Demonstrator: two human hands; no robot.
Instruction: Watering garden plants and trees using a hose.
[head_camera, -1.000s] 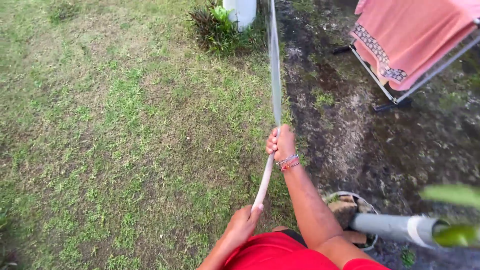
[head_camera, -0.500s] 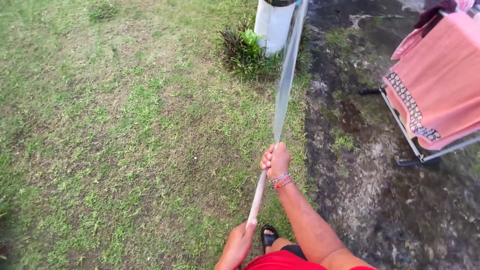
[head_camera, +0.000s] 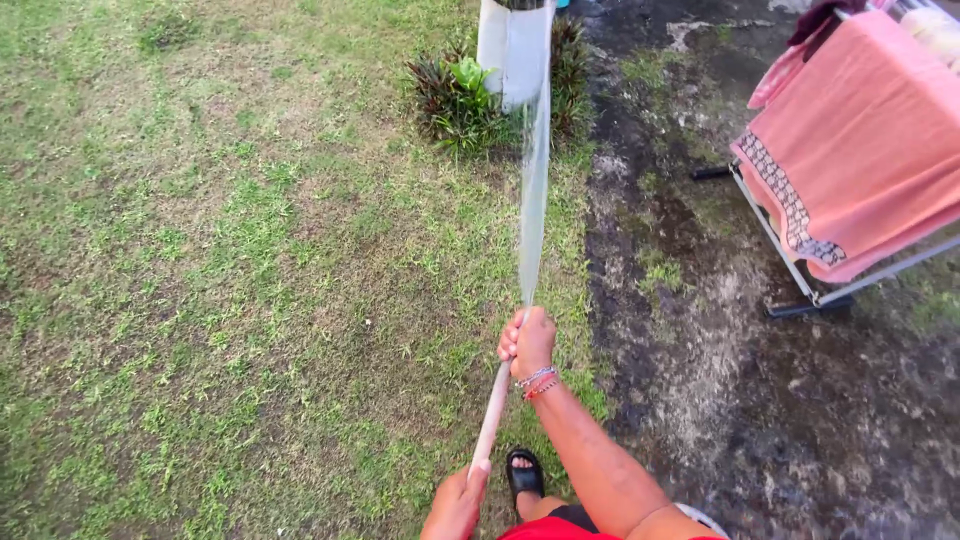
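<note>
Patchy grass (head_camera: 230, 260) spreads below; your right hand (head_camera: 527, 342) and left hand (head_camera: 458, 500) both grip the long pole (head_camera: 494, 408), raised toward the white post (head_camera: 512, 45), its far end blurred, so progress seems unclear

grass (head_camera: 220, 250) lies left, drying rack (head_camera: 800, 290) right, post (head_camera: 512, 50) ahead among plants (head_camera: 455, 100).

- View shifted forward: white post (head_camera: 513, 50) and leafy plants (head_camera: 458, 95) at its base now fully in sight at lawn's top edge, previously cut off.
- Pink cloth (head_camera: 860, 150) on metal rack (head_camera: 800, 280) slid from top centre to right edge.
- Bucket and green pipe, bottom right a second ago, gone.
- Black sandal (head_camera: 525, 475) appeared at bottom edge.
- Right hand (head_camera: 528, 342) sits lower on pole (head_camera: 530, 200); left hand (head_camera: 455, 505) nearly out at bottom.
</note>
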